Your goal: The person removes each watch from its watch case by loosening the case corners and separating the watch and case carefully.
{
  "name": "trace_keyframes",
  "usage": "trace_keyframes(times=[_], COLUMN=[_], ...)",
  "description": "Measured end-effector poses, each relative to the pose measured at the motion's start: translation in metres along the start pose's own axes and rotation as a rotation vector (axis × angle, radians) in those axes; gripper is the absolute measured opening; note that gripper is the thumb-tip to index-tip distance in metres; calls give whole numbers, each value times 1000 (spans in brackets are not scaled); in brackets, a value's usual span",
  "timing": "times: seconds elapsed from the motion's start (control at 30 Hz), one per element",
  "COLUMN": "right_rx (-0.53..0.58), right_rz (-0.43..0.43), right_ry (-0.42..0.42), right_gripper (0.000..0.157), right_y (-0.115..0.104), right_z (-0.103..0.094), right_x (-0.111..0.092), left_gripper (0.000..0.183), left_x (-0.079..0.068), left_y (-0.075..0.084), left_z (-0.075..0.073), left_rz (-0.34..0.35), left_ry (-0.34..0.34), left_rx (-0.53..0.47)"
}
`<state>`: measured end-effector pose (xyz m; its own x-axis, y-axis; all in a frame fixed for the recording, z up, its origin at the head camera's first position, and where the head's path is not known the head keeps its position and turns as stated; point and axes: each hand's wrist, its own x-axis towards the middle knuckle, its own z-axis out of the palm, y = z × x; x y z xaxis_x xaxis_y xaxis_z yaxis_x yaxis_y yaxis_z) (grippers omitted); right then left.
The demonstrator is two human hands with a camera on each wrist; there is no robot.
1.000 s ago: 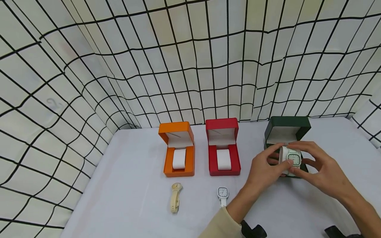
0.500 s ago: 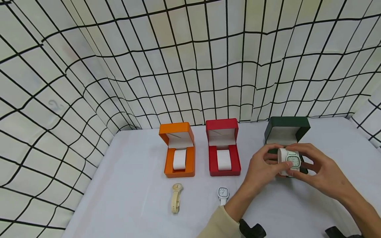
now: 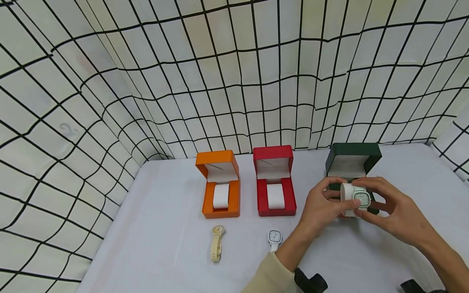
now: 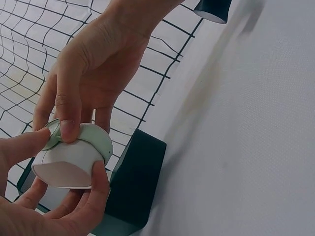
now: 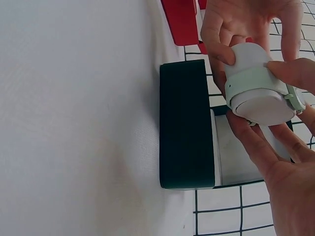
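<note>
A pale green wristwatch (image 3: 362, 198) is wrapped round a white watch cushion (image 3: 345, 192), held in front of the dark green watch box (image 3: 353, 159). My left hand (image 3: 319, 209) grips the cushion, with its thumb at the watch face. From the other side my right hand (image 3: 397, 209) holds the watch and cushion between thumb and fingers. In the right wrist view the mint strap (image 5: 252, 79) circles the cushion, one rounded end of which sticks out. The open green box (image 4: 140, 177) lies below both hands in the left wrist view; its base is partly hidden by them.
An open orange box (image 3: 220, 203) and an open red box (image 3: 276, 203) stand to the left, each with a white cushion inside. A cream watch (image 3: 216, 244) and a white watch (image 3: 274, 238) lie before them. Black wire grid (image 3: 256, 81) encloses the table's back and left.
Both hands have shifted slightly left with the watch and cushion, and the cushion has turned a little. The boxes and the other watches stay put.
</note>
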<state>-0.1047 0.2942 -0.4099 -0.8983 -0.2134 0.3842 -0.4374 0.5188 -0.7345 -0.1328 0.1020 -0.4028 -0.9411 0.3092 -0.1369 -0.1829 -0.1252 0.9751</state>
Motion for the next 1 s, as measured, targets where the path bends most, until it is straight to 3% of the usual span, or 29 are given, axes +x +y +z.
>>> trace_keyframes(times=[0.77,1.0], right_rx=[15,18], right_rz=[-2,1], right_ry=[-9,-14], right_gripper=[79,79], right_y=[-2,-1], right_z=[-3,-3], right_x=[-5,-6], left_gripper=[44,45], left_x=[0,-1], left_y=[2,2], left_z=[0,0], left_rz=[-31,-51], left_ry=[-7,-12], left_rx=[93,72])
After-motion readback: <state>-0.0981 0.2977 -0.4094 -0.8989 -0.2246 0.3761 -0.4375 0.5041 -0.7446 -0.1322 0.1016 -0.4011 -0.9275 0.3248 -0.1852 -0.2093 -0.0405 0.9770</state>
